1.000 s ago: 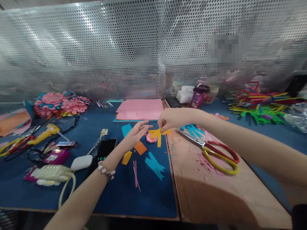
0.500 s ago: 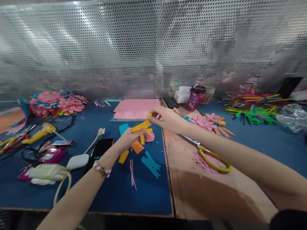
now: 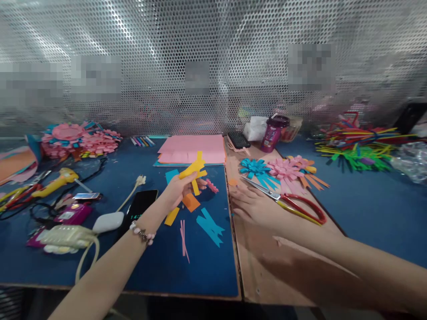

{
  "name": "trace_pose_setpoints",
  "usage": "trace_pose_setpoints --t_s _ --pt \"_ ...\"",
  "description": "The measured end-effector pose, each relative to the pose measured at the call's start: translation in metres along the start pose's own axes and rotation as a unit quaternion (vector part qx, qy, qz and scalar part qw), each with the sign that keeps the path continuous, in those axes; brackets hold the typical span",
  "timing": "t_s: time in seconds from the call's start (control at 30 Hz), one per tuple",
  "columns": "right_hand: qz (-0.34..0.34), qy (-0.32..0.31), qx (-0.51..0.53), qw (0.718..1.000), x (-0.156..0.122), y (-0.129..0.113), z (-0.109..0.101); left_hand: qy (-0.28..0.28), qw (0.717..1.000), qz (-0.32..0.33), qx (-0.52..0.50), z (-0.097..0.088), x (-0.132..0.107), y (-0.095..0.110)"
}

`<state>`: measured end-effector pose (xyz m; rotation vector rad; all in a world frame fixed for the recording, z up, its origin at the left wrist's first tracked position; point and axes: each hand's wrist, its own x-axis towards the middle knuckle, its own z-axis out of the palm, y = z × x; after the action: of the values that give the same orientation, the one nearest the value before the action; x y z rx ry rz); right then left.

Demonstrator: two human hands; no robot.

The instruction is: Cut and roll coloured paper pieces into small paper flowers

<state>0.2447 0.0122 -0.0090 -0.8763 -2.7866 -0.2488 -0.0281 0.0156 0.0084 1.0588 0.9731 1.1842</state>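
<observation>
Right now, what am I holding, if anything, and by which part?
Your left hand pinches the yellow paper strips near their left end; whether it also holds the small pink flower is unclear. Your right hand holds nothing visible.

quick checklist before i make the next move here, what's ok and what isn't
1. Yellow strips held: ok, pinched in the left grip.
2. Right grip spread open: ok, palm down at the brown board; anything under the palm: cannot tell.
3. Scissors within reach: ok, right beside the right grip.
4. Pink paper piece apart from the left grip: cannot tell, fingers may hide part of it.
5. Loose paper out of the way: not ok, the orange rectangle and the notched blue piece lie close to the left grip.
</observation>
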Motion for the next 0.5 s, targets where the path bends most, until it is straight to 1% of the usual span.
trace_pose_setpoints --t_s 0.1,0.17,0.2,0.27,0.33,0.37,0.4,0.5 --pt "0.058 -0.015 -0.054 0.997 -0.015 0.001 -0.013 -0.001 1.000 -0.011 -0.015 0.003 0.001 0.000" --pt "0.078 -0.024 -0.075 0.994 -0.021 -0.006 -0.020 0.002 1.000 -0.016 -0.021 0.004 0.001 0.001" --pt "0.072 -0.023 -0.074 0.994 -0.024 -0.011 -0.022 0.005 1.000 -0.017 -0.018 0.004 0.001 0.001" --pt "0.019 -0.017 -0.051 0.998 -0.028 -0.022 -0.022 0.015 1.000 -0.018 -0.008 0.002 0.001 0.003" --pt "-0.039 -0.014 -0.028 0.999 -0.032 -0.031 -0.019 0.024 0.999 -0.021 -0.008 0.001 0.001 0.003" --pt "-0.051 -0.013 -0.024 0.998 -0.035 -0.034 -0.016 0.027 0.999 -0.022 -0.012 0.000 0.001 0.003" --pt "-0.050 -0.013 -0.024 0.998 -0.037 -0.036 -0.012 0.027 0.999 -0.023 -0.015 0.000 0.001 0.003" --pt "-0.001 -0.003 -0.036 0.999 -0.047 -0.035 -0.003 0.014 0.999 -0.029 -0.013 0.000 0.000 0.003"
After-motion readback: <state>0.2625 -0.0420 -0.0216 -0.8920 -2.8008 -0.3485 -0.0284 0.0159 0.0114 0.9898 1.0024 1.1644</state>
